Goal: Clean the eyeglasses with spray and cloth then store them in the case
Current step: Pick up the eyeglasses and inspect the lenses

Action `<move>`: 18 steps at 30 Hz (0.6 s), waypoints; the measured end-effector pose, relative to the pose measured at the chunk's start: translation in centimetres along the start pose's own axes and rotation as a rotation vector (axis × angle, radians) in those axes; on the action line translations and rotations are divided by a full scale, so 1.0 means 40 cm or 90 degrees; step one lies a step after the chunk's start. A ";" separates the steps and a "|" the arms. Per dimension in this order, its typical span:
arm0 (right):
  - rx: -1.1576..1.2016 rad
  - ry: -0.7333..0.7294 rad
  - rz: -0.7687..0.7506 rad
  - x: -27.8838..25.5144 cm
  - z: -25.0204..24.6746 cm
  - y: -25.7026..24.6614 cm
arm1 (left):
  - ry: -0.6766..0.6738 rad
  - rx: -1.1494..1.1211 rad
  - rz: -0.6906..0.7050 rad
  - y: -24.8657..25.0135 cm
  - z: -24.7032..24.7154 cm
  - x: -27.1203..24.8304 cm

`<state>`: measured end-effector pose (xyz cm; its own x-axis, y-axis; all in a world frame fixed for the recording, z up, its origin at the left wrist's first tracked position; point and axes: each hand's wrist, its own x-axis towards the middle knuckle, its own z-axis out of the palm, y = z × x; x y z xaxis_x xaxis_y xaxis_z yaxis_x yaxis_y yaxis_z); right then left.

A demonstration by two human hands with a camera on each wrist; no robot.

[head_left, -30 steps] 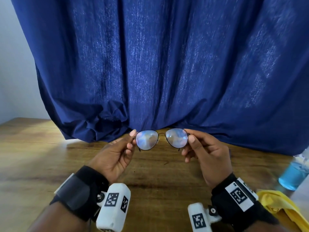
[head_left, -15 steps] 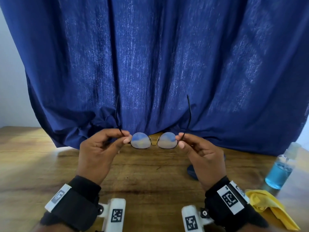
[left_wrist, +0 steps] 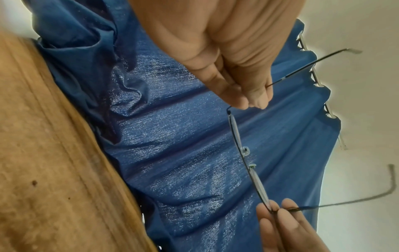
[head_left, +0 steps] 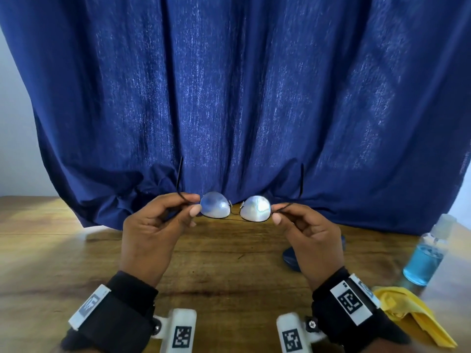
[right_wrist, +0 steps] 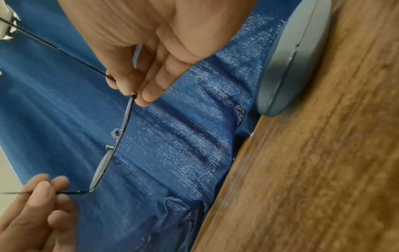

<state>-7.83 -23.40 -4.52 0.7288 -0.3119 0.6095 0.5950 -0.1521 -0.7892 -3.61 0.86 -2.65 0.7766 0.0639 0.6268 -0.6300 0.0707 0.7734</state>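
Metal-framed eyeglasses [head_left: 235, 208] are hanging above the table [head_left: 76, 250]; my left hand [head_left: 150, 238] and right hand [head_left: 311, 240] are pinching the open temples. I'm inspecting lenses; next, probably reaching for the spray bottle [head_left: 425, 253].

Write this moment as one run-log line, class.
left hand: pinches eyeglasses temple | right hand: pinches other temple | temples unfolded | spray bottle, yellow cloth, case on table
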 end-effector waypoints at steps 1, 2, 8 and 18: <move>0.000 -0.001 0.022 -0.001 0.001 -0.001 | 0.002 0.015 -0.004 -0.002 0.000 0.000; -0.002 -0.001 0.047 -0.006 0.001 -0.002 | 0.006 0.032 -0.015 -0.007 0.000 -0.002; 0.073 -0.027 0.228 0.001 0.011 0.017 | -0.032 0.051 -0.174 -0.039 -0.009 0.007; -0.072 -0.106 0.419 -0.014 0.016 0.065 | -0.186 0.210 -0.442 -0.141 -0.044 0.005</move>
<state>-6.45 -23.02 -6.87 0.9741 -0.2261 -0.0036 -0.0221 -0.0794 -0.9966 0.11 2.23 -7.06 0.9875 -0.1522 -0.0403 -0.0073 -0.3002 0.9538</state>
